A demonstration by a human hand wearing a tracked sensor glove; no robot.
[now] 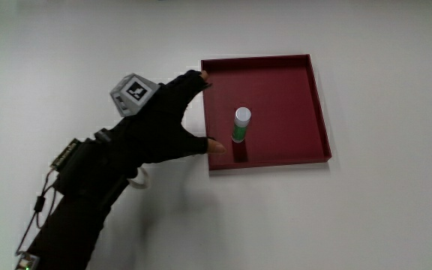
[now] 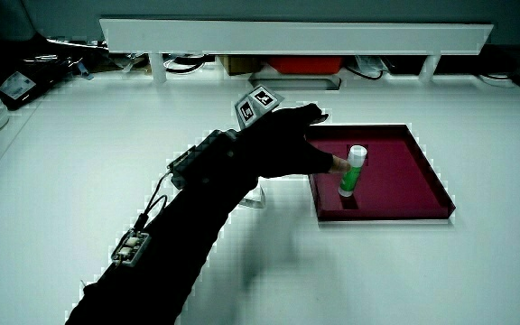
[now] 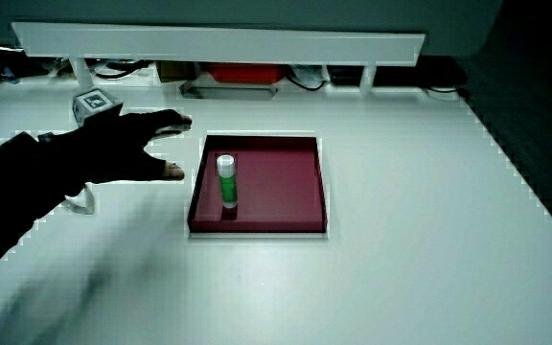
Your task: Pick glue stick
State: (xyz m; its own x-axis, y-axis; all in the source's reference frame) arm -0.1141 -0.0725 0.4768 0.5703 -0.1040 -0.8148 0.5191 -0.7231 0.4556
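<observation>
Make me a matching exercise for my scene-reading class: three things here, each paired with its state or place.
Things:
1. glue stick
2. hand
3. tray

States:
A. dark red, lying flat on the table
B. standing upright inside the tray
C. fingers spread, at the tray's edge, holding nothing

Pairs: 1-B, 2-C, 3-A
</observation>
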